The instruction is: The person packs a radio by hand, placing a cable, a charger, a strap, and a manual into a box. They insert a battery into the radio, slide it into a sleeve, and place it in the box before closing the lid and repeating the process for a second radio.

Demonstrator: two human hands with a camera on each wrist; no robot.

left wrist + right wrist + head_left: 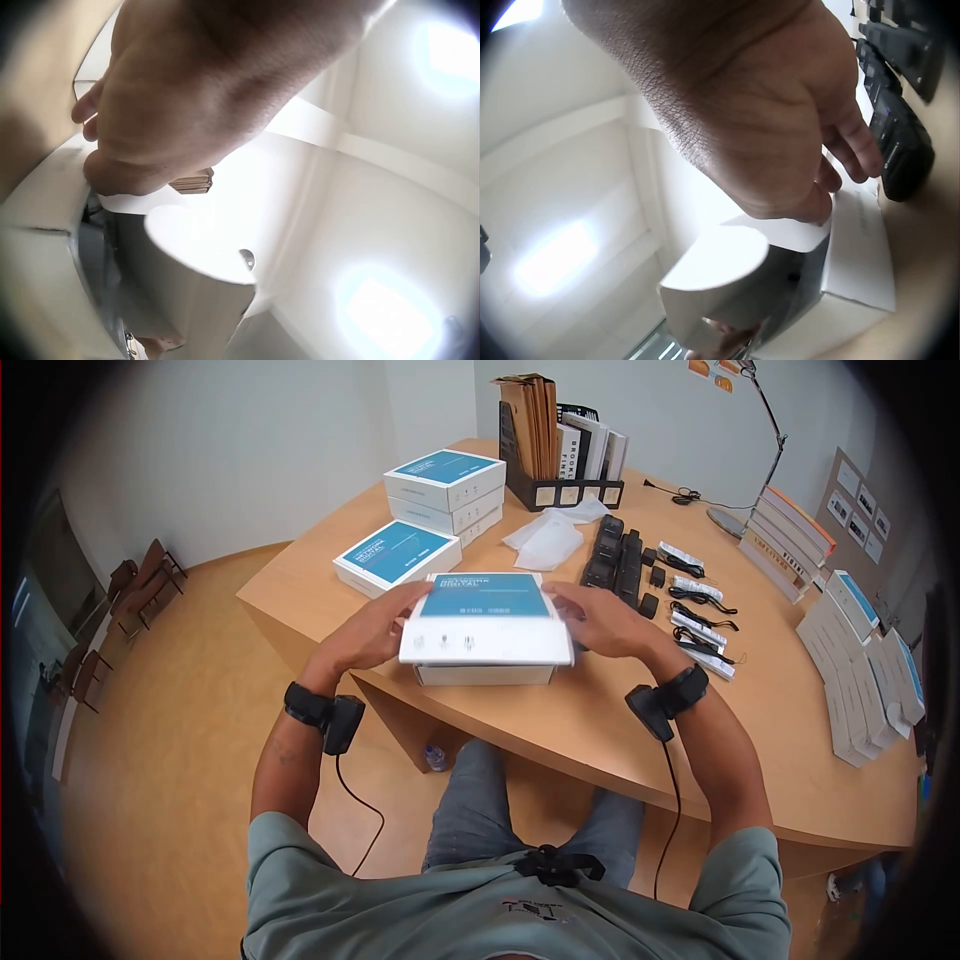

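Note:
A white cardboard box (484,676) with a blue-topped lid (485,600) sits at the table's front edge. Its lid is part raised, the white front flap tilted toward me. My left hand (385,628) holds the box at its left side, thumb by the top edge. On the right side my right hand (607,624) grips it likewise. In the left wrist view the box wall (34,262) lies below the thumb, with a rounded flap (199,244) standing up. The right wrist view shows the thumb at the box's side wall (859,247); the dark inside is mostly hidden.
Another blue-topped box (395,552) lies behind, near a stack of boxes (445,482). To the right are black handheld devices (612,560), cable bundles (692,590), books (785,545) and more white boxes (850,670). A file holder (565,490) and translucent wrapping (548,540) lie farther back.

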